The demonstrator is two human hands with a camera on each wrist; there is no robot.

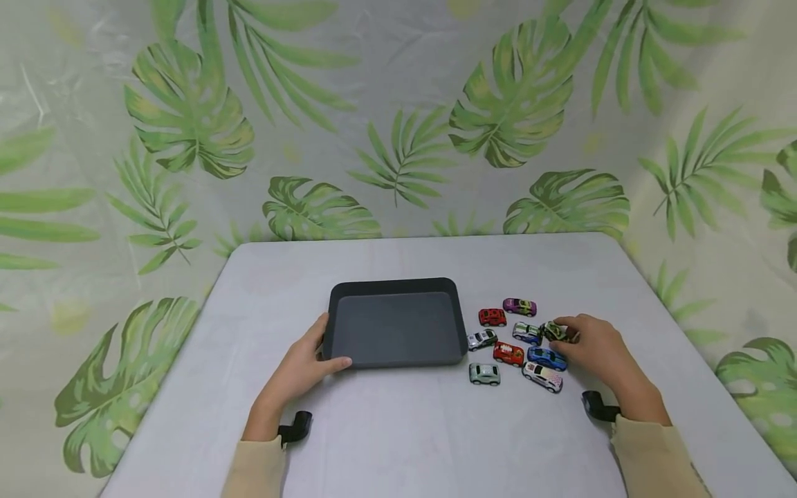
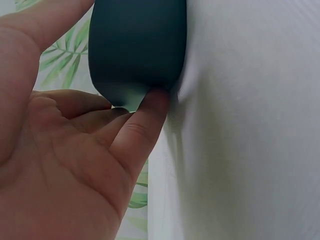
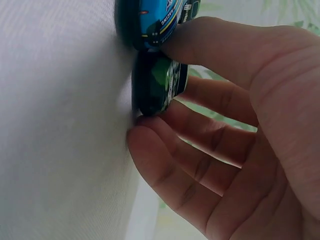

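Observation:
My left hand [image 1: 303, 366] holds the front-left corner of a dark grey rectangular tray [image 1: 336, 325], thumb along the front side and fingers at the left side. In the left wrist view, fingertips meet the lower edge of the tray's dark wall [image 2: 137, 45]. My right hand [image 1: 591, 346] pinches a dark green patterned toy car [image 1: 552, 332] at the right of a group of cars. The right wrist view shows the green car [image 3: 155, 82] between thumb and fingers, with a blue racing car [image 3: 157, 22] close beside it.
Several other toy cars lie right of the tray: purple [image 1: 519, 306], red [image 1: 492, 317], silver [image 1: 482, 339], another red [image 1: 508, 354], blue [image 1: 547, 358], pale green [image 1: 484, 373], and white-pink [image 1: 543, 377]. A white-covered table [image 1: 398, 436] lies beneath; a leaf-patterned curtain [image 1: 398, 83] hangs behind.

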